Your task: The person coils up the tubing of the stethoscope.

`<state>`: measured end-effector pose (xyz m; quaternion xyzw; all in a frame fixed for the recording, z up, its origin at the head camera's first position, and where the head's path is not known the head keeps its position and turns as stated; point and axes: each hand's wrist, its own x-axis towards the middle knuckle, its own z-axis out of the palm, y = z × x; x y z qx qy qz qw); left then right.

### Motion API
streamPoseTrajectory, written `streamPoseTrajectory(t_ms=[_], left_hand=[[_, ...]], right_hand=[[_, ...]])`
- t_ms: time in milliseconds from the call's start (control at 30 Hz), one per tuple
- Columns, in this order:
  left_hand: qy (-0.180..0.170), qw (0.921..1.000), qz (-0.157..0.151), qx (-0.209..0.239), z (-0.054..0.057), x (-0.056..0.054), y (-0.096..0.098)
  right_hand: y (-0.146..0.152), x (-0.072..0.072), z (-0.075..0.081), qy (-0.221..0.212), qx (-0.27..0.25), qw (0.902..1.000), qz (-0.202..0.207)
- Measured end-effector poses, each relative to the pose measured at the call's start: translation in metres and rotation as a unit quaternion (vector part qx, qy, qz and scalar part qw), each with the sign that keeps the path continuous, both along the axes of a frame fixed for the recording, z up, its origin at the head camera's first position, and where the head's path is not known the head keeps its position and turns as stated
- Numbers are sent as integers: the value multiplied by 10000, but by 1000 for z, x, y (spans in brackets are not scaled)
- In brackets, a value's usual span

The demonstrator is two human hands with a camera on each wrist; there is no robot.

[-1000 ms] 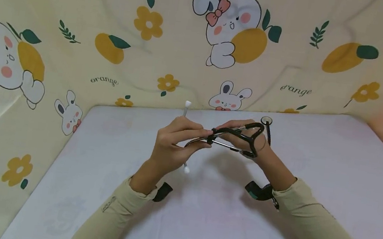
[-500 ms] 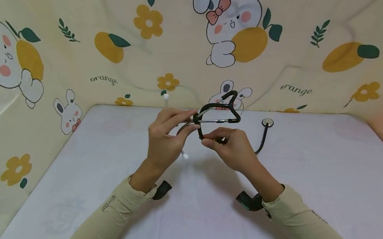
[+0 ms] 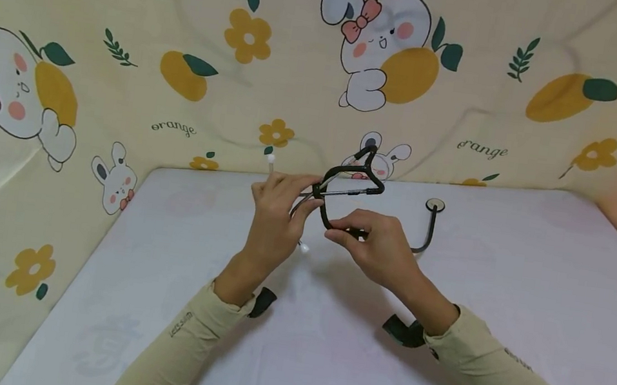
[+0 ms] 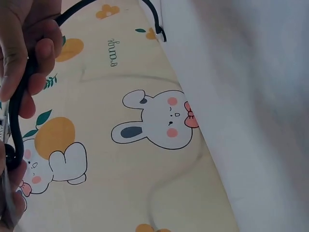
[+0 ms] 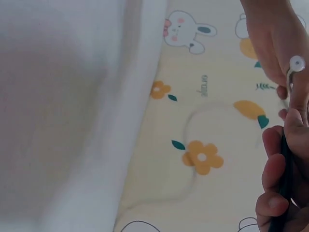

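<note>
A stethoscope with black tubing [image 3: 346, 169] is held up over the table in the head view. My left hand [image 3: 273, 217] pinches it where the tubing wraps across the metal ear tubes [image 3: 346, 192]. White eartips [image 3: 271, 158] stick out above and below that hand. With thumb and fingers, my right hand [image 3: 380, 244] pinches the tubing just below the wrap. From there the tube runs to the round chestpiece [image 3: 435, 204] at the back of the table. The right wrist view shows an eartip [image 5: 297, 64] and the gripped tube [image 5: 287, 169] up close.
The table [image 3: 153, 302] has a white cover. Behind it hangs a cream cloth [image 3: 309, 101] printed with rabbits and oranges, which continues along both sides. Dark pieces [image 3: 263, 302] sit at both wrists by the beige sleeves [image 3: 502, 367].
My right hand has come from behind the ear tubes to the front, pinching the tubing below the wrap. The stethoscope's forked end has shifted left and up. The last half second shows little movement.
</note>
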<state>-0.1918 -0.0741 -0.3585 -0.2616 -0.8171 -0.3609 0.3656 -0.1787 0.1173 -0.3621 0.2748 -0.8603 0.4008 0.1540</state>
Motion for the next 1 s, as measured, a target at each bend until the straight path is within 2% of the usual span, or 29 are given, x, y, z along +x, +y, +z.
streamPoseTrajectory(t_ms=[133,233,333,433,567,800,933,1000], left_hand=[[60,9998,143,116,-1,0,0],[70,9997,55,248,-3,0,3],[75,9998,-53,199,-6,1,6],[156,9999,-60,-15,-8,0,7],[497,9977,41,-456,-8,-3,0],[1070,9857,362,-1252,-5,-14,-15],[1173,9776,687,-1610,-7,-16,-20],[1121,9770,733,-1660,-9,-16,-21]], right_hand=[[0,2,-1,68,-4,9998,181],[-3,4,-3,107,-17,9990,439],[-5,5,-5,74,13,9982,588],[-5,5,-6,106,89,9982,578],[-3,5,-3,219,190,9983,513],[1,4,4,283,345,9985,330],[1,4,4,223,433,9983,331],[0,5,4,160,481,9982,316]])
